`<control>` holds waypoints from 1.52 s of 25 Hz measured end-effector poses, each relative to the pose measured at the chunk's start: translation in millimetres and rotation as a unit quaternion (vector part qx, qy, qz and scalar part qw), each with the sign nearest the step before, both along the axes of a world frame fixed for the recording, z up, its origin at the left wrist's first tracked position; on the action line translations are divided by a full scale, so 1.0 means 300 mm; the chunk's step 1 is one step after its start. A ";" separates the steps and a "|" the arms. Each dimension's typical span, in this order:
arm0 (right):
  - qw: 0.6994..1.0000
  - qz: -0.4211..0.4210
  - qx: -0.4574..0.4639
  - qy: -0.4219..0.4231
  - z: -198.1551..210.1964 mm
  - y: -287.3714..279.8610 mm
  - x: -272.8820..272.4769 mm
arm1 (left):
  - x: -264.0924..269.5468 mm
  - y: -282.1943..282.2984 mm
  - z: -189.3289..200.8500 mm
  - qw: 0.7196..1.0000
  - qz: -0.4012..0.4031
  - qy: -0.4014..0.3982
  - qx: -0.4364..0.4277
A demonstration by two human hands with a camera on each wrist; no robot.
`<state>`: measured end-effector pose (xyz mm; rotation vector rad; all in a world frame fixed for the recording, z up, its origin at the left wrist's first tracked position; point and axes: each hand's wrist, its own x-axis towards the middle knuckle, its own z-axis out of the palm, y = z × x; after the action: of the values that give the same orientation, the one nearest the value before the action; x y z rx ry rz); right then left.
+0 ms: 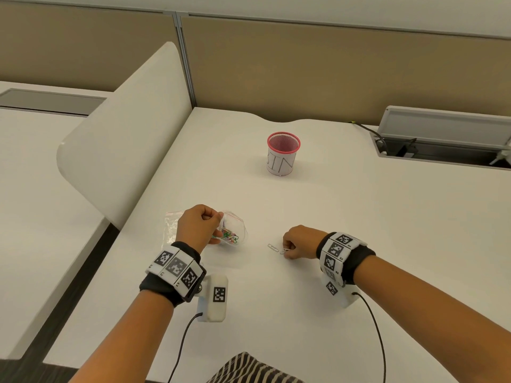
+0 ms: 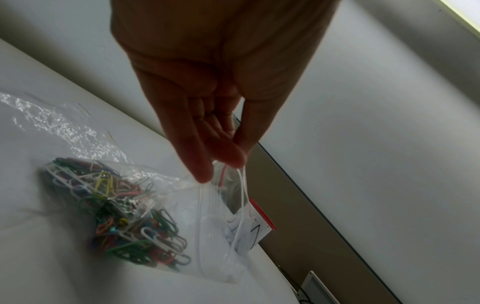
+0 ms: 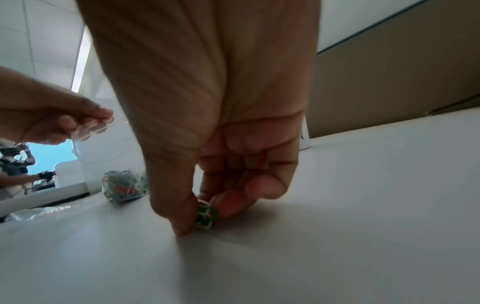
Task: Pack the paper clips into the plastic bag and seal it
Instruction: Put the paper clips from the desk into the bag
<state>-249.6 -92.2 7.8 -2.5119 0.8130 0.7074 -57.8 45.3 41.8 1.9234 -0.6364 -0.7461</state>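
The table is white. The clear plastic bag holds green, yellow, red and white paper clips. The mesh cup is pink-rimmed.

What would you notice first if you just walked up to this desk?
The clear bag of colourful paper clips, its top pinched up by the left hand. Then the right hand picking clips off the desk, and the pink mesh cup further back.
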 end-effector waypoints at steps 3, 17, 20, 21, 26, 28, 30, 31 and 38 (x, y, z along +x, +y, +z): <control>0.996 -0.052 0.007 -0.067 0.028 0.016 0.003 | -0.001 0.000 0.000 1.000 0.000 0.002 -0.001; 0.961 -0.065 -0.051 -0.264 0.188 0.149 0.243 | -0.004 0.008 0.010 1.000 0.005 -0.013 -0.014; 0.957 -0.114 -0.076 -0.256 0.163 0.101 0.178 | 0.003 0.001 0.033 0.999 -0.010 -0.024 -0.031; 0.964 -0.115 -0.088 -0.223 0.146 0.083 0.155 | 0.008 -0.008 0.048 0.999 -0.014 -0.026 -0.041; 0.990 -0.121 -0.055 -0.041 0.042 0.054 0.081 | 0.037 -0.044 0.137 0.995 -0.025 -0.043 -0.082; 0.988 -0.137 -0.046 -0.048 0.014 0.066 0.077 | 0.034 -0.050 0.156 0.994 -0.030 -0.047 -0.094; 0.988 -0.144 -0.035 -0.048 -0.001 0.073 0.082 | 0.020 -0.055 0.155 0.994 -0.037 -0.047 -0.091; 0.988 -0.149 -0.023 -0.042 -0.005 0.073 0.082 | 0.009 -0.058 0.145 0.995 -0.042 -0.045 -0.083; 0.978 -0.199 0.000 -0.062 0.043 0.053 0.055 | -0.064 -0.056 0.061 0.997 -0.066 -0.027 -0.038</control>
<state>-233.1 -76.3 20.8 -2.2617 1.2187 0.4082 -76.9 28.5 60.1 1.8497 -0.8207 -0.7437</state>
